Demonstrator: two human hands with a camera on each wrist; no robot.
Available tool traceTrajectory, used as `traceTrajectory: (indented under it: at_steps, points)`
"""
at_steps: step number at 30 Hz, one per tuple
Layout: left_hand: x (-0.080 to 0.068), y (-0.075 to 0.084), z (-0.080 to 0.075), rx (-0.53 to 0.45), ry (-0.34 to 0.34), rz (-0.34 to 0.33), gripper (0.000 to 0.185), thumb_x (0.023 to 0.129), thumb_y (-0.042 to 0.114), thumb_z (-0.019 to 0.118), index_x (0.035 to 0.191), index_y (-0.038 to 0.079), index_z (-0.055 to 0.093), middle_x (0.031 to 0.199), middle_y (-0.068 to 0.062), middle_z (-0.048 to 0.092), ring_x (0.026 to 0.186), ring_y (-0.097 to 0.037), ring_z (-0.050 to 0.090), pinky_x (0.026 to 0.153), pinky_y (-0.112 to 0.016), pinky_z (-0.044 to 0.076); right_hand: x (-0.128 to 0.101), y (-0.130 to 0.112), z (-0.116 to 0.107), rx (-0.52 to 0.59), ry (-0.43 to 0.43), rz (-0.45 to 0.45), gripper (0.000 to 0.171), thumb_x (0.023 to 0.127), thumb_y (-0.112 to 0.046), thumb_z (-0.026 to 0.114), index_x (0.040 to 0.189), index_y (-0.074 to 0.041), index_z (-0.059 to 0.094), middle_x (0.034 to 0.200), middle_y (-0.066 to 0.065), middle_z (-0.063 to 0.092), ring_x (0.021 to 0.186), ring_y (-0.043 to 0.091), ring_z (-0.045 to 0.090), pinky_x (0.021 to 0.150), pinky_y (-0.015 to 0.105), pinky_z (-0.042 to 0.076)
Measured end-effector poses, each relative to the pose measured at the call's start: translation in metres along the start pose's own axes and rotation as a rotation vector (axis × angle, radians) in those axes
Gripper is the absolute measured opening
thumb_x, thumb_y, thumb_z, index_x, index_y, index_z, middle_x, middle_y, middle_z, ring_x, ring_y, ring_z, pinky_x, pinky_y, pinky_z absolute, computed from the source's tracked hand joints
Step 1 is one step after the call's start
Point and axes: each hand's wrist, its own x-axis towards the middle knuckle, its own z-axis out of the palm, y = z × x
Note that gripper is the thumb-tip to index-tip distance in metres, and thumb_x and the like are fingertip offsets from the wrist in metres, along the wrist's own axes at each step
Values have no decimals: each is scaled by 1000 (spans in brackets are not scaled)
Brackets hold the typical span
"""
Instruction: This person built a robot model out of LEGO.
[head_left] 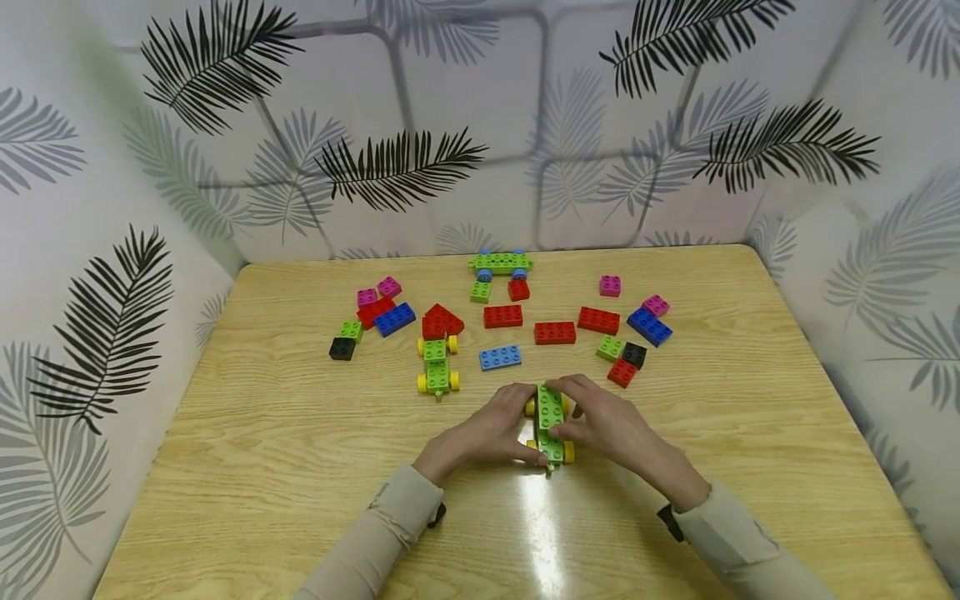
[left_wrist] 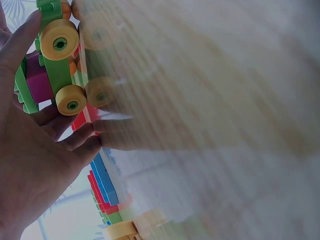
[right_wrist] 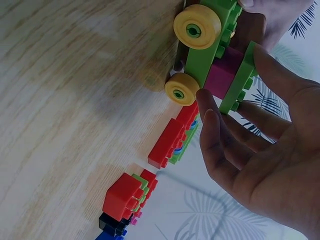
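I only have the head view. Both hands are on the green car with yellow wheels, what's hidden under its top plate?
Observer: The right wrist view shows a magenta brick sandwiched between the car's green plates.
Operator: Are the wheels on the table?
Observer: In the right wrist view the yellow wheels sit on the wood.
Operator: And the left hand?
Observer: The left hand's fingers curl against the car's side.

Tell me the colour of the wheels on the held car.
Yellow wheels, clearest in the right wrist view.
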Motion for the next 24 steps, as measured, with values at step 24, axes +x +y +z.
traceTrajectory:
  at_steps: [24]
  points:
    - [1, 0, 1, 16, -2, -1, 101, 75, 53, 77, 149, 9, 25, 150, -8, 32, 140, -21, 26, 112, -36, 28, -8, 3, 0, -17, 53, 4, 61, 87, -39, 71, 137, -10, 52, 130, 9, 55, 84, 13, 61, 60, 26, 48]
